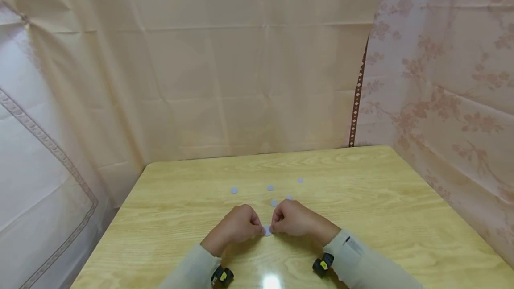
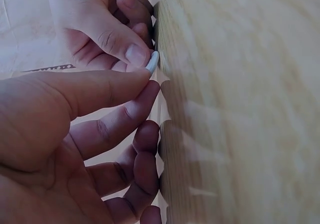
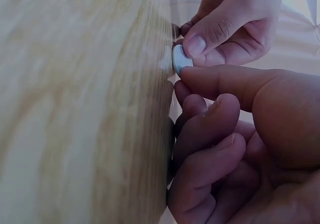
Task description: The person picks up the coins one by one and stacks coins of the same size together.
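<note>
A mark on the right sleeve point(image 1: 353, 244) is too small to read, as are any markings on the yellow patches of the black wrist devices point(image 1: 222, 276) point(image 1: 323, 264). The left hand point(image 1: 242, 224) and the right hand point(image 1: 296, 218) meet at one small white disc point(image 1: 267, 231), each pinching an edge of it by thumb and finger, just in front of the person on the wood-grain counter point(image 1: 361, 191).

The head view alone gives the five other discs point(image 1: 234, 190), spread beyond the hands; one lies partly behind the right hand's knuckles. It also shows the plain beige cloth point(image 1: 241, 57) behind and, to the right, a cloth with a blossom-branch print point(image 1: 445, 101).

The left wrist view has the pinched disc as a thin, tilted sliver between the thumb tips. The right wrist view shows more of its pale face and rounded edge, close to the counter; whether it touches the surface cannot be told. There, the right hand's remaining fingers curl loosely beside the counter.
</note>
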### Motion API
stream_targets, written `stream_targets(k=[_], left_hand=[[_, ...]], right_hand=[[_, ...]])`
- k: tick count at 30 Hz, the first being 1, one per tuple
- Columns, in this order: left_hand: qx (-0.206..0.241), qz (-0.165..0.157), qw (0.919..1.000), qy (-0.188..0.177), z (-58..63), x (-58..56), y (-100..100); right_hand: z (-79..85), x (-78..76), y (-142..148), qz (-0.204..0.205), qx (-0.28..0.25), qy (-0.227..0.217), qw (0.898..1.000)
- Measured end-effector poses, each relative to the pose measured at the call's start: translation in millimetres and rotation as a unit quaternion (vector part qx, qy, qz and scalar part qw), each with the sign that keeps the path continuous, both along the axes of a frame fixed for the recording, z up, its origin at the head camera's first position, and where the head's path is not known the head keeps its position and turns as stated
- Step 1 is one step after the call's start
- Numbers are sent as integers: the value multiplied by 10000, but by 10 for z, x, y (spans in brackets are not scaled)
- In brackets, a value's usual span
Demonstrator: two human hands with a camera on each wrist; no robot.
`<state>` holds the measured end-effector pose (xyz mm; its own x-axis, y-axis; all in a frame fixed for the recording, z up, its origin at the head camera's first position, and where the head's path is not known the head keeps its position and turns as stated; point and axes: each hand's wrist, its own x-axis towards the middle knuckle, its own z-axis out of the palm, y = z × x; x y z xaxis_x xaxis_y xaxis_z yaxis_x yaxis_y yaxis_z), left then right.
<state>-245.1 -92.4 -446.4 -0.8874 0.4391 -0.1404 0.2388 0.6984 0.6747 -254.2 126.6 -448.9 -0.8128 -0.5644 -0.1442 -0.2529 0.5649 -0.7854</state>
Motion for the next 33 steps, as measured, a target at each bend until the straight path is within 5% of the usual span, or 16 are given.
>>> stream_targets(k=[33], left_hand=[[-51, 13, 9998, 188, 49, -21, -26]], right_hand=[[-7, -14, 0, 114, 84, 106, 9998]])
